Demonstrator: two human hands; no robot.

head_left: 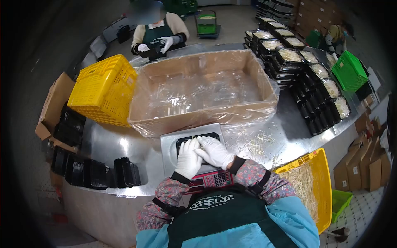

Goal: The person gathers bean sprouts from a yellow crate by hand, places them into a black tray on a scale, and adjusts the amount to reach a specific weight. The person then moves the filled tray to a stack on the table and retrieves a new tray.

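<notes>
My left hand (188, 158), in a white glove, bends over a black plastic tray (214, 135) on the silver weighing scale (168, 144). Beside it and touching it is my right hand (215, 152), also gloved in white. The fingers of both hands are curled in and pressed together over the tray. A sliver of something pale shows near the fingertips, but the gloves hide most of what is under them. The scale's red keypad panel (215, 180) faces me. Loose pale thin stalks (257, 144) lie on the metal table to the right.
A plastic-lined cardboard box (202, 116) stands ahead. Yellow crates flank me: one tilted (99, 89) at left, one (324, 186) holding stalks at right. Black trays (127, 172) stand left; stacked filled trays (289, 56) stand right. A co-worker (162, 31) is across the table.
</notes>
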